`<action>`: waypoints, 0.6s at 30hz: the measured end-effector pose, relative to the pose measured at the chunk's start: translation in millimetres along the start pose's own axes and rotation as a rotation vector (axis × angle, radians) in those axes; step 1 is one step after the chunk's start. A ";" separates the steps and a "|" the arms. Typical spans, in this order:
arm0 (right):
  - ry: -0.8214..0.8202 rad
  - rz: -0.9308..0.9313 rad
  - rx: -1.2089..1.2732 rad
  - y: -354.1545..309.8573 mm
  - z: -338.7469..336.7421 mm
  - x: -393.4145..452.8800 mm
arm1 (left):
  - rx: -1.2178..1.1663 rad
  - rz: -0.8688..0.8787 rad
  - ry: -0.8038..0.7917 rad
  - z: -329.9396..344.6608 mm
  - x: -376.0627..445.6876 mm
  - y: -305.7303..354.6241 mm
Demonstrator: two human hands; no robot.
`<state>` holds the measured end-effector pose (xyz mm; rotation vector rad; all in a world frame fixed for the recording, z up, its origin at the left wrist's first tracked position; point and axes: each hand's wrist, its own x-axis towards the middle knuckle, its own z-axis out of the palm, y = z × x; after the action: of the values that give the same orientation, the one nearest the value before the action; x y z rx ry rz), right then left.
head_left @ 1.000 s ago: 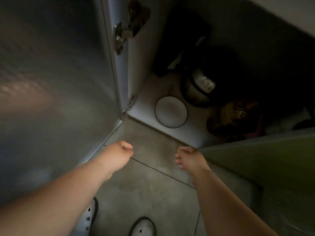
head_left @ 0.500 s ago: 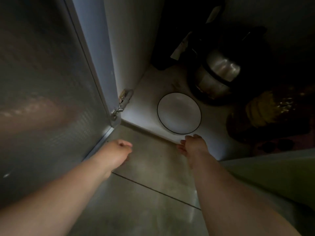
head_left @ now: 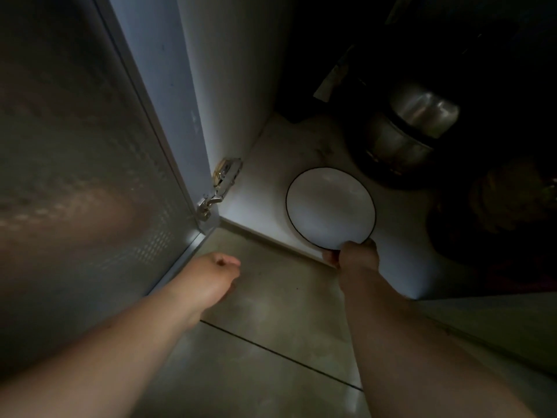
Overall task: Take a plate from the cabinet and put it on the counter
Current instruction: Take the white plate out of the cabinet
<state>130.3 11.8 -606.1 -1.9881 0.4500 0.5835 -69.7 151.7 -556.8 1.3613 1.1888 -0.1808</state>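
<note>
Setting: dim low cabinet [head_left: 265, 164] with white floor panel, standing open over a tiled floor [head_left: 271, 312]; frosted door [head_left: 75, 176] fills the left of the frame, its hinge [head_left: 221, 182] at centre left.
Clutter: dark pot with a metal lid [head_left: 422, 122] in the upper right, just behind the plate; more dark shapes at far right, too dim to name.
Plate: white plate [head_left: 330, 206] with a thin dark rim, lying flat on the cabinet floor panel, centre right of the frame, near the front lip.
Change: half a second back the right hand was short of the plate, over the tiles; now it has reached the near rim. The view has also closed in on the cabinet.
Right hand: right hand [head_left: 355, 257] at the lower edge of the plate, fingers curled and touching the rim, seemingly pinching it; thumb position unclear in the shadow.
Left hand: left hand [head_left: 217, 273] loosely fisted over the tiles, lower centre, well apart from the plate, holding nothing.
Meaning: reach looks complete, grasp just starting; plate not yet lifted.
Desk: not in view; the carry and set-down are yet to come.
Risk: flat plate on a smooth panel may need tipping or sliding to the lip to get fingers under.
</note>
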 end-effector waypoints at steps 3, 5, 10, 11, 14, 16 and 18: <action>0.024 -0.079 -0.062 7.7 -14.6 -12.6 | -0.051 -0.001 0.003 9.3 -1.2 13.7; -0.015 -0.061 -0.027 7.5 -21.9 -32.7 | -0.087 0.008 -0.008 15.5 -6.9 28.2; -0.084 0.004 0.094 -25.2 -66.6 -107.8 | -0.176 -0.046 -0.031 11.8 -54.2 82.1; -0.099 0.015 0.077 -34.3 -74.4 -121.5 | -0.193 -0.065 -0.042 8.8 -65.2 91.9; -0.124 0.075 0.026 -62.2 -101.0 -165.5 | -0.208 -0.092 -0.061 -2.9 -105.1 118.4; -0.132 0.104 0.025 -79.8 -120.3 -201.5 | -0.189 -0.070 -0.072 -10.4 -139.5 133.4; -0.131 0.138 0.032 -96.9 -138.6 -236.9 | -0.161 -0.057 -0.076 -18.4 -173.9 146.1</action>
<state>18.4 -51.3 -344.9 -1.8856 0.5154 0.7831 -55.6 119.6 -331.6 1.1709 1.1540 -0.1717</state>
